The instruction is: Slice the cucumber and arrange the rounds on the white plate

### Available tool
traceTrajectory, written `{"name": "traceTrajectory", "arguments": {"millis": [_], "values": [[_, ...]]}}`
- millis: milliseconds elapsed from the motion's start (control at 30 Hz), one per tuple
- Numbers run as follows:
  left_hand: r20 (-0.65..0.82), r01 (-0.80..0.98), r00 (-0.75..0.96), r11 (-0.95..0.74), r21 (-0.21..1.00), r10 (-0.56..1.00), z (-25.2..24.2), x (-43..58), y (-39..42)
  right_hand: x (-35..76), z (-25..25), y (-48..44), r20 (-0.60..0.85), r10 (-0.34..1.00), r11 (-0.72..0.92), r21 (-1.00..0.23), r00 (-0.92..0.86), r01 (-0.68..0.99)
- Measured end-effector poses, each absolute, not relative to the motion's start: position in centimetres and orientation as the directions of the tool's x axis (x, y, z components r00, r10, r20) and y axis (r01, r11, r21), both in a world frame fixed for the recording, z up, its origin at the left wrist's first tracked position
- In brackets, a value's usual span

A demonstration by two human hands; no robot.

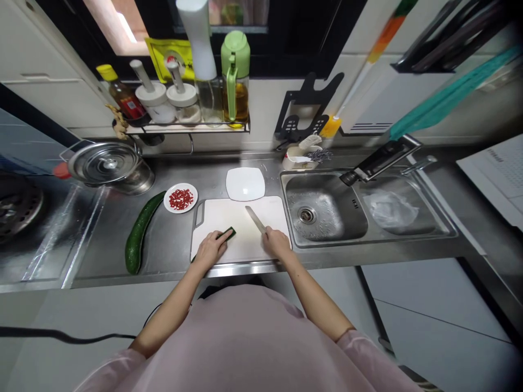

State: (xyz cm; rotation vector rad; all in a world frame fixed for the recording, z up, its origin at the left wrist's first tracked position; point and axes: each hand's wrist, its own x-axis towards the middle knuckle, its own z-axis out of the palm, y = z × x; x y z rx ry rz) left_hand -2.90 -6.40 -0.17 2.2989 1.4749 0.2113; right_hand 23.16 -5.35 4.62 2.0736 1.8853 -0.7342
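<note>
Where the worktop [100, 247] stretches left of the board [243, 252], a long cucumber [139, 234] lies apart from both hands. On the board, the left hand [209, 249] presses its grip down over a green piece [231, 233], whose long axis slants from near left to far right, its end jutting past the grip. Just beyond that end, apart from it, the knife [255, 219] points away and leftward, roughly crosswise to the piece. Rightmost, the right hand [277, 243] has its grip curled round the handle.
</note>
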Motion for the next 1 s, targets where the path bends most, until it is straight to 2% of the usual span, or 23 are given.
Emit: {"name": "traceTrajectory", "arguments": {"millis": [233,433,700,1000], "values": [[-0.099,0.874,0.406,-0.355,0.330,0.908,0.0,-2.8,-6.8,21.6,5.9,-5.6,-0.510,0.860,-0.079,-0.180,-0.025,0.980],[-0.111,0.869,0.418,-0.361,0.338,0.902,-0.4,-2.8,-6.6,18.9,6.4,-6.5,-0.519,0.840,0.005,-0.279,-0.155,0.960],[-0.102,0.867,0.424,-0.371,0.332,0.900,-0.3,-2.8,-6.4,18.1,5.8,-7.1,-0.487,0.848,0.053,-0.315,-0.209,0.948],[-0.101,0.864,0.425,-0.371,0.340,0.900,-0.1,-2.7,-6.5,17.6,6.2,-7.0,-0.512,0.833,0.053,-0.302,-0.209,0.952]]}}
